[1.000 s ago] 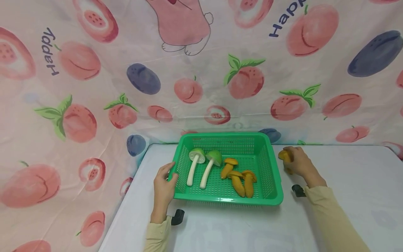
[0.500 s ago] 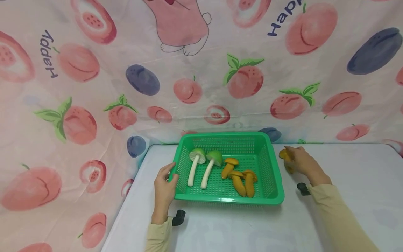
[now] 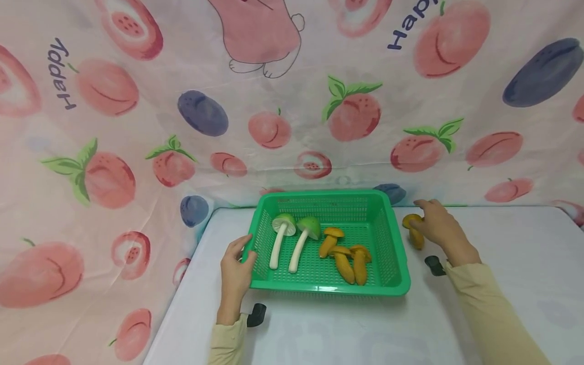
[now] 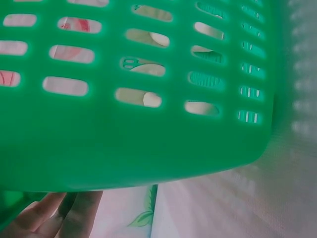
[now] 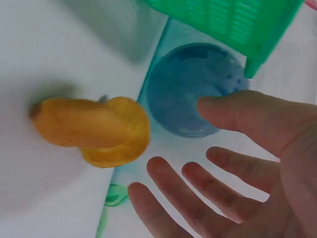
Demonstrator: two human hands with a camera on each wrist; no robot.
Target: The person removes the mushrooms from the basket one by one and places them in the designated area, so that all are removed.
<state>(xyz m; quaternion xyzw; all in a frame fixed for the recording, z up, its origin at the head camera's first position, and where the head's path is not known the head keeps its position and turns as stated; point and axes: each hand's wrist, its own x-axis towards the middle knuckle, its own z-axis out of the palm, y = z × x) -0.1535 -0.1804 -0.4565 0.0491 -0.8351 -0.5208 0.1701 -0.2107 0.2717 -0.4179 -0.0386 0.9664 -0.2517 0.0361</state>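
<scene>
My left hand (image 3: pixel 237 274) holds the left rim of a green plastic basket (image 3: pixel 328 289); in the left wrist view its fingers (image 4: pixel 81 213) pass behind the rim, tips hidden. To the right of the basket, a yellow-orange mushroom (image 3: pixel 416 238) lies on the white table. Spread fingers mark my right hand (image 3: pixel 444 228), just beyond and right of that mushroom, holding nothing. The right wrist view shows a gap between fingertips and mushroom (image 5: pixel 84 124). Inside the basket lie two green-capped, white-stemmed mushrooms (image 3: pixel 298 251) and three yellow-orange mushrooms (image 3: pixel 344 266).
A cloth backdrop (image 3: pixel 274 91) printed with peaches and blue fruit rises behind the table (image 3: pixel 342 329) and along its left side. Black camera mounts (image 3: pixel 256 315) stick out from both wrists.
My right hand has let go of the yellow-orange mushroom beside the basket, its fingers lifting and spreading up and away. The left hand keeps its place at the rim.
</scene>
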